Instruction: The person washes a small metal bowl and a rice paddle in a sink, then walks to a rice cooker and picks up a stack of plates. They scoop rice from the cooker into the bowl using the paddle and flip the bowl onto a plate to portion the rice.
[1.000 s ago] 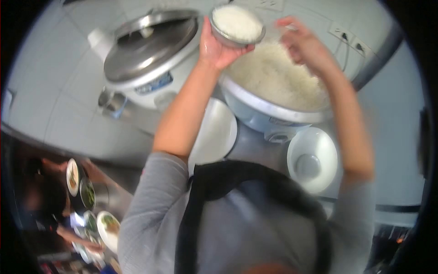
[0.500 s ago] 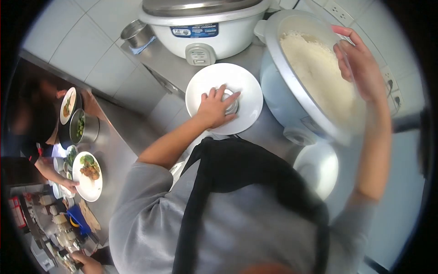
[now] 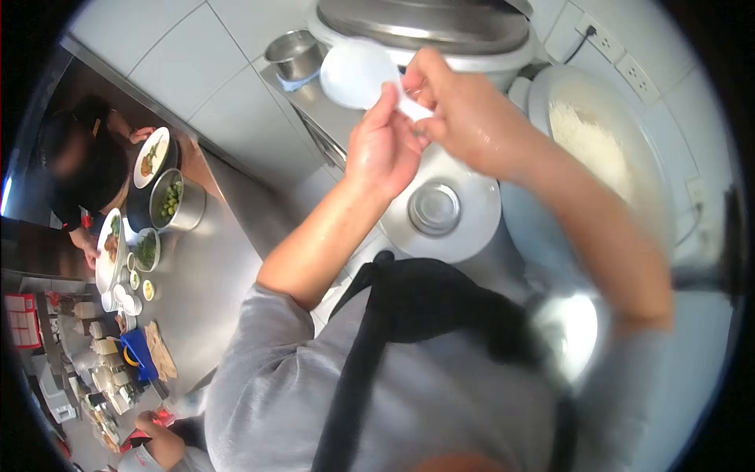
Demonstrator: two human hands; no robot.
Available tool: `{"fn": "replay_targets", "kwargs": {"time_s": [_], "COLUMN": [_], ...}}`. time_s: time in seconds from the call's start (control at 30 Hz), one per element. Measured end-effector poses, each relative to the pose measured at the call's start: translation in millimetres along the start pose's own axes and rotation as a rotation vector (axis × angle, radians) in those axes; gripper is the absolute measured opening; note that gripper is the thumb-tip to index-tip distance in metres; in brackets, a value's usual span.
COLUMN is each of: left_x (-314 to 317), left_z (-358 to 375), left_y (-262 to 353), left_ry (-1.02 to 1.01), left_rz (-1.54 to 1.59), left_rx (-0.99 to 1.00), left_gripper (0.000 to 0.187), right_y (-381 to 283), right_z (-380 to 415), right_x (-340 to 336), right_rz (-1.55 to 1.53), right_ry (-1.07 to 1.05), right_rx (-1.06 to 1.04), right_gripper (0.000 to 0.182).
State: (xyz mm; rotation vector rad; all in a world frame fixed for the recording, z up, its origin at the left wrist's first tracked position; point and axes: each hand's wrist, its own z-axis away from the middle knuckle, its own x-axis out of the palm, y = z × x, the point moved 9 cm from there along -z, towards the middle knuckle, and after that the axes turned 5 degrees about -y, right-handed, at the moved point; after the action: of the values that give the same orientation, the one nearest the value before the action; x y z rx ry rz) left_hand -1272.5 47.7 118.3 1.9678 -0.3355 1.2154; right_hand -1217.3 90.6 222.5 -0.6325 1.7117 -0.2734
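Observation:
A white rice paddle (image 3: 360, 74) with a broad round blade is raised above the counter. My right hand (image 3: 476, 118) is closed around its handle. My left hand (image 3: 387, 145) is at the neck of the paddle, thumb up against it and fingers curled by the handle, partly hidden. Below both hands lies a wide white plate (image 3: 472, 236), with a small round metal cup (image 3: 435, 207) at its middle. To the right stands a large rice cooker (image 3: 543, 216) holding white rice (image 3: 590, 145), partly hidden by my right forearm.
Another rice cooker with a metal lid (image 3: 425, 27) stands at the back, beside a metal pot (image 3: 295, 53) on a blue cloth. On the left, a co-worker (image 3: 90, 157) is at a steel counter (image 3: 212, 291) with plated food (image 3: 152, 157) and a pot of green vegetables (image 3: 179, 200).
My left hand has come off the metal cup on the plate. My right hand has left the open rice cooker's rim, and both hands are now at the rice paddle.

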Motion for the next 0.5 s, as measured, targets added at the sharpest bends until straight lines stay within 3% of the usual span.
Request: {"fn": "replay_targets", "kwargs": {"time_s": [0.03, 0.07, 0.1, 0.13, 0.2, 0.23, 0.27, 0.33, 0.4, 0.5], "left_x": [6, -5, -40, -78, -142, -169, -203, -242, -260, -279], "left_z": [1, 8, -2, -18, -41, -57, -92, -147, -180, -219], "left_y": [14, 40, 71, 107, 190, 225, 261, 287, 301, 293], "left_ry": [0.042, 0.325, 0.326, 0.248, 0.629, 0.574, 0.462, 0.349, 0.457, 0.384], "left_rz": [0.054, -0.129, -0.25, -0.421, -1.06, -1.246, -1.812, -2.47, -2.673, -2.896], "left_rx": [0.023, 0.077, 0.132, 0.1, 0.041, 0.025, -0.1, -0.278, -0.355, -0.4], "left_gripper": [0.036, 0.032, 0.032, 0.029, 0.021, 0.025, 0.024, 0.022, 0.02, 0.021], "right_y": [-9, -17, -26, -22, -10, -1, 6, 20, 30, 50], "right_z": [-4, -9, -11, -15, -18, -18, -17, -10, -3, 13], "right_x": [-7, -18, -31, -46, -77, -90, -101, -120, -133, -156], "right_rz": [0.026, 0.053, 0.08, 0.106, 0.156, 0.18, 0.175, 0.165, 0.218, 0.368], "right_ry": [0.05, 0.095, 0.142, 0.141, 0.161, 0.172, 0.208, 0.279, 0.31, 0.308], "right_rx": [-0.07, -0.135, -0.201, -0.126, -0.008, 0.058, 0.071, 0.103, 0.156, 0.296], "right_gripper": [0.034, 0.034, 0.034, 0.036, 0.039, 0.04, 0.041, 0.041, 0.038, 0.024]}}
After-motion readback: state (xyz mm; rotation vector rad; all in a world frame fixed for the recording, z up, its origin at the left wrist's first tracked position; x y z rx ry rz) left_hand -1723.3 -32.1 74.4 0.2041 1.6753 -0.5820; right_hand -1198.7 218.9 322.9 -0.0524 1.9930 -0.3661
